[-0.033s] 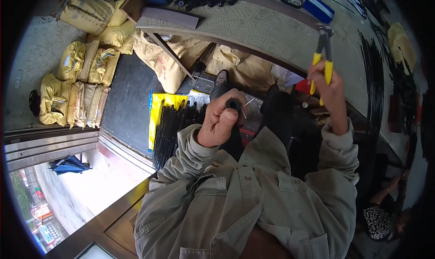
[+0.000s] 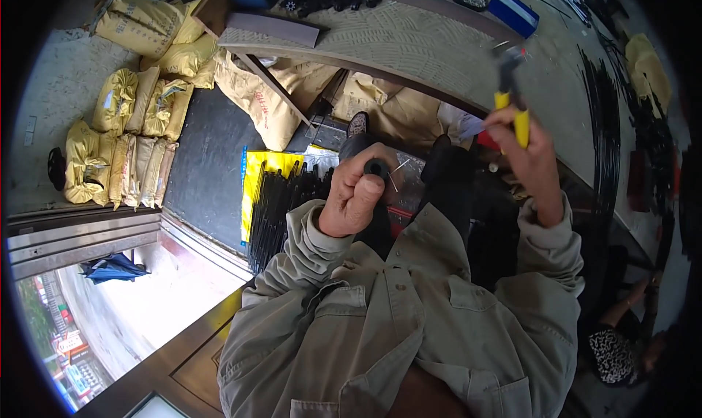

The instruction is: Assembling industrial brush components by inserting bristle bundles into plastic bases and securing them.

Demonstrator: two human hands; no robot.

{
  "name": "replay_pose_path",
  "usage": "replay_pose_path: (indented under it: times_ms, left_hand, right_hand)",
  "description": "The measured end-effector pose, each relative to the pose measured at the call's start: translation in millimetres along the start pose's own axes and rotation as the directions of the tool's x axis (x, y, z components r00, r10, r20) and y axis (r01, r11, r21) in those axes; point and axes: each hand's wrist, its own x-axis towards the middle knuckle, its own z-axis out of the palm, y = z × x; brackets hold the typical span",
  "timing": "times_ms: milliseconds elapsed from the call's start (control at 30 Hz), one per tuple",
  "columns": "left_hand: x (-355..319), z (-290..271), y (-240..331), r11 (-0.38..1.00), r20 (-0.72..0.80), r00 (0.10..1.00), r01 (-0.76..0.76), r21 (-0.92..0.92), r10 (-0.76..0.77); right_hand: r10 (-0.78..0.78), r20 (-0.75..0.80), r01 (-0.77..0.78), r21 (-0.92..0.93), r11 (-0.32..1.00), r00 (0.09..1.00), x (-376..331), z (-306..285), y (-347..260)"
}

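Observation:
My left hand (image 2: 355,195) is closed around a short black tube (image 2: 376,168), its round end facing up, and a thin wire sticks out beside it. My right hand (image 2: 530,158) is raised at the bench edge and grips yellow-handled pliers (image 2: 508,89) with the dark jaws pointing up. The two hands are apart, the left one nearer my chest. Olive-green jacket sleeves cover both forearms.
A grey ribbed workbench (image 2: 409,45) curves across the top with a blue box (image 2: 515,12) and black parts on it. Yellow sacks (image 2: 121,147) are stacked at the left. A bundle of black rods (image 2: 274,198) lies on a yellow sheet. Another person's arm (image 2: 621,315) shows lower right.

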Motion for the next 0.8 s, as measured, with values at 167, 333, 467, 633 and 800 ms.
replay_pose_path:
  times_ms: [167,333,467,633,800]
  left_hand:
    - [0,7,18,0.995,-0.113,0.992,0.069,0.074,-0.061]
    - [1,10,12,0.976,-0.207,0.978,0.082,0.203,-0.039]
    - [-1,11,12,0.941,-0.292,0.955,0.061,0.333,0.041]
    - [-3,20,6,0.908,-0.396,0.918,0.151,0.391,0.018]
    - [-2,26,4,0.889,-0.454,0.884,0.111,0.444,0.116]
  right_hand:
    - [-0.682,0.028,0.324,-0.893,0.311,0.731,18,11,-58]
    - [-0.789,0.112,0.269,-0.961,0.070,0.604,21,13,-54]
    - [-0.812,0.038,0.192,-0.977,0.092,0.582,12,33,-41]
    - [-0.608,-0.146,0.116,-0.921,0.371,0.781,-21,69,-33]
    - [-0.426,-0.330,-0.022,-0.811,0.585,0.842,-42,102,-32]
